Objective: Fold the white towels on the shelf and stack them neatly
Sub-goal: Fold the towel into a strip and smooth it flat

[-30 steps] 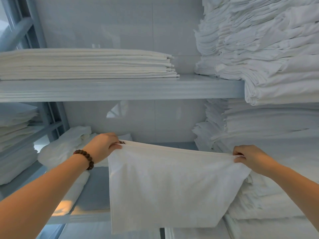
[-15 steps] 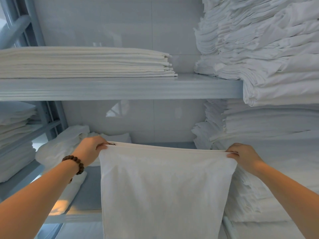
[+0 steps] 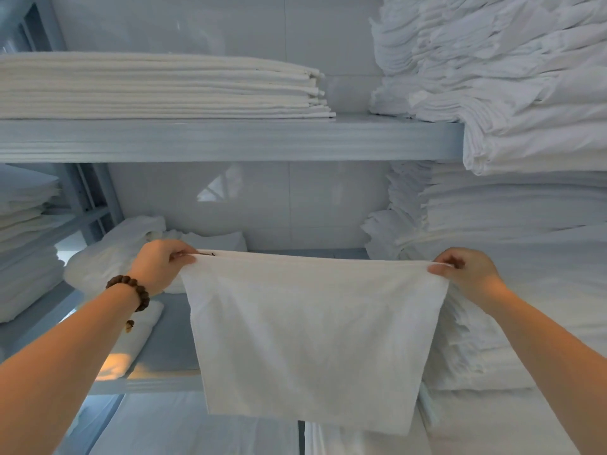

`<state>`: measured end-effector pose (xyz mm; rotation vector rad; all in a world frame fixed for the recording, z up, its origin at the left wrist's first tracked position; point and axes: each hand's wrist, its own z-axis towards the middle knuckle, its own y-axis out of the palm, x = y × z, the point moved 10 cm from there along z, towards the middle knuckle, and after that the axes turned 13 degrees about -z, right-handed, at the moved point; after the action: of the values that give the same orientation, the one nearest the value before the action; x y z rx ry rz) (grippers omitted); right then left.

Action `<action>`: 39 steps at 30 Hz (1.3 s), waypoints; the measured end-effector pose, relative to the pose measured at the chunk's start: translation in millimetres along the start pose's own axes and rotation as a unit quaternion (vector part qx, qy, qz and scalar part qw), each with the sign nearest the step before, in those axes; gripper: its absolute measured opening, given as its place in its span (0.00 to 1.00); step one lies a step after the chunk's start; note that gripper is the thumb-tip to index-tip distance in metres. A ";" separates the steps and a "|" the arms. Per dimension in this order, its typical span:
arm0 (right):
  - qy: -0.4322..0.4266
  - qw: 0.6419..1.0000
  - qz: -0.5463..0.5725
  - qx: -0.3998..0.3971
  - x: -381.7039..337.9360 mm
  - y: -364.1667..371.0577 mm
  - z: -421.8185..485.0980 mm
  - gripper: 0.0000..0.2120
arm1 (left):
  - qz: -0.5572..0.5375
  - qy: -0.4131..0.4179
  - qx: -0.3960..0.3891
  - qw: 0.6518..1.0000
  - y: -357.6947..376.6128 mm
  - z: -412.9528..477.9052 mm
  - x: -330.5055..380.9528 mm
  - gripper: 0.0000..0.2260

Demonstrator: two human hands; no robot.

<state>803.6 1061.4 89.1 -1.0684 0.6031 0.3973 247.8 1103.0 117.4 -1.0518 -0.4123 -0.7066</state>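
Two bare forearms reach forward from the bottom corners toward a pale blue-grey shelving unit against a white tiled wall. Between them hangs a white towel [image 3: 312,339], held up in front of the lower shelf [image 3: 164,377]. The left hand [image 3: 161,267] pinches the towel's top left corner between curled fingers and thumb; the right hand [image 3: 466,274] pinches the top right corner the same way. The top edge stretches almost straight between the two hands, and the cloth drops flat below it — its bottom edge slants, lower at the right. A brown beaded bracelet [image 3: 133,290] circles the left wrist.

On the upper shelf [image 3: 230,139], at left, lies a neat flat stack of folded linens [image 3: 157,87]. At right a taller, looser towel pile [image 3: 512,77] overhangs the shelf's front edge. Below it, another tall pile of towels [image 3: 499,218] stands on the lower level, just behind the right hand. A crumpled white bundle [image 3: 115,254] sits on the lower shelf behind the left hand. More folded stacks [image 3: 26,231] fill a neighbouring rack at far left.
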 end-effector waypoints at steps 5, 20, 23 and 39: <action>-0.025 0.989 -0.130 -0.058 -1.8 20.4 0.7 0.03 | 0.021 -0.017 -0.050 0.998 21.9 -5.9 -2.9 0.05; 0.024 0.981 -0.184 0.058 -48.0 8.4 7.1 0.05 | -0.118 -0.089 0.076 0.986 -19.6 -0.1 -22.0 0.05; 0.164 0.985 0.047 0.020 -25.1 39.3 3.1 0.05 | -0.293 -0.157 0.064 0.941 -7.2 -4.0 -45.5 0.08; 0.026 0.963 0.105 0.246 -89.0 -1.9 25.4 0.04 | -0.201 0.051 0.167 0.964 -72.0 39.0 -1.0 0.05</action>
<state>742.6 1082.0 155.6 -0.5414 0.8151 0.3788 197.3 1115.8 180.5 -0.6125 -0.6418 -1.0081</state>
